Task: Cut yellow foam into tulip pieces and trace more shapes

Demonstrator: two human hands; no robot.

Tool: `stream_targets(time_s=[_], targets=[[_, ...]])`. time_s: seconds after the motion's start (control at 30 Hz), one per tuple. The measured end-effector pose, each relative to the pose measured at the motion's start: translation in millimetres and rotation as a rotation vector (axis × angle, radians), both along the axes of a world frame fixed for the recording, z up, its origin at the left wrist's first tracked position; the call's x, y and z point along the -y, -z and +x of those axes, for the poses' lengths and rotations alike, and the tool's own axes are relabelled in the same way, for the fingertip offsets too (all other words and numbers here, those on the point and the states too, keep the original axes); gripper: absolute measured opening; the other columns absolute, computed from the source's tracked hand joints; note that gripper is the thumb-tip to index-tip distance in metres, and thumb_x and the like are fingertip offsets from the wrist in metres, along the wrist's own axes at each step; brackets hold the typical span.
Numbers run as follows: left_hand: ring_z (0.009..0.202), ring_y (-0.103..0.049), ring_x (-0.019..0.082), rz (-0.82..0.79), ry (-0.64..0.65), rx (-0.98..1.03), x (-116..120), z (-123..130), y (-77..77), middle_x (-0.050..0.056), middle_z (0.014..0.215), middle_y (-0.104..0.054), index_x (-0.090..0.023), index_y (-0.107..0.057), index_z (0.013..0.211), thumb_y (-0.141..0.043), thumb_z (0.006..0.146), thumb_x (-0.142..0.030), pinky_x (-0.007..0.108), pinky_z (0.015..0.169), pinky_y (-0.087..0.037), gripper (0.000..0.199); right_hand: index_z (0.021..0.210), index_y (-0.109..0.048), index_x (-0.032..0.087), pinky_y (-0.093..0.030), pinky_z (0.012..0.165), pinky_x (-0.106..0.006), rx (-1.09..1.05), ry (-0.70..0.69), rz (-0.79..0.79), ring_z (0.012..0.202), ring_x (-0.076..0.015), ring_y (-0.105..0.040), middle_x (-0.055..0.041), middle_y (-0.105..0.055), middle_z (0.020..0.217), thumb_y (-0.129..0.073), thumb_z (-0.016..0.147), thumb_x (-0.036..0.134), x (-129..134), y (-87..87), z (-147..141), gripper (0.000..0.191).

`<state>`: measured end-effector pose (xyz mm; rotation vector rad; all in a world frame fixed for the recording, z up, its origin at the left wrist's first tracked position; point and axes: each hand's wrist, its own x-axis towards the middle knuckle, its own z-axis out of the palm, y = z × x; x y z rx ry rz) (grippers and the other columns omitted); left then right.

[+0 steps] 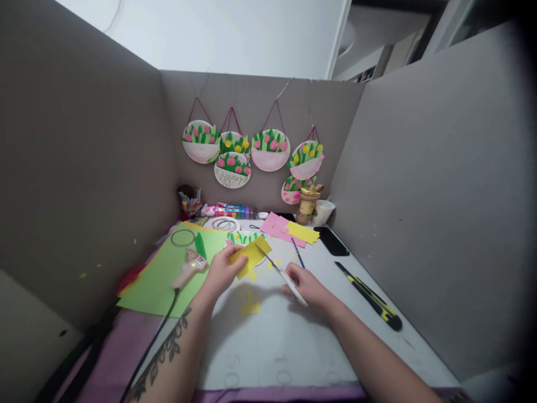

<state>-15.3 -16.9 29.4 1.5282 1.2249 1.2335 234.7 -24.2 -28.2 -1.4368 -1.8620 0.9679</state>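
Observation:
My left hand [227,270] pinches a piece of yellow paper [250,256] above the middle of the white work surface. In my right hand [305,284] is a pair of scissors [289,280] with white handles, its blades reaching the right part of the yellow paper. Yellow paper scraps [250,304] lie below the hands. Partly hidden behind the yellow paper is a paper plate craft [247,237] with green leaves. A pink hot glue gun [191,268] rests on green paper sheets [146,294] left of my left hand.
Pink paper [277,225] and a yellow strip [302,232] lie further back, near a blue pencil [297,253]. At right are a black phone [332,240] and a yellow-black utility knife [371,296]. Decorated plates [271,159] hang on the grey back panel [168,89]. A white cup [324,212] stands behind.

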Motion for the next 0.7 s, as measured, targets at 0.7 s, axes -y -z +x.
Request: stream_targets(time_s=[0.7], targets=[[0.076, -0.061, 0.017, 0.035, 0.034, -0.095, 4.6, 4.2, -5.0, 0.002, 0.085, -0.067, -0.016, -0.065, 0.088, -0.059, 0.073, -0.032, 0.025, 0.067, -0.047, 0.022, 0.071, -0.041, 0.020, -0.028, 0.050, -0.020, -0.072, 0.014, -0.046, 0.060, -0.0097, -0.038, 0.0053, -0.044, 0.064, -0.063, 0.064, 0.023, 3.1, 0.5, -2.3, 0.023]])
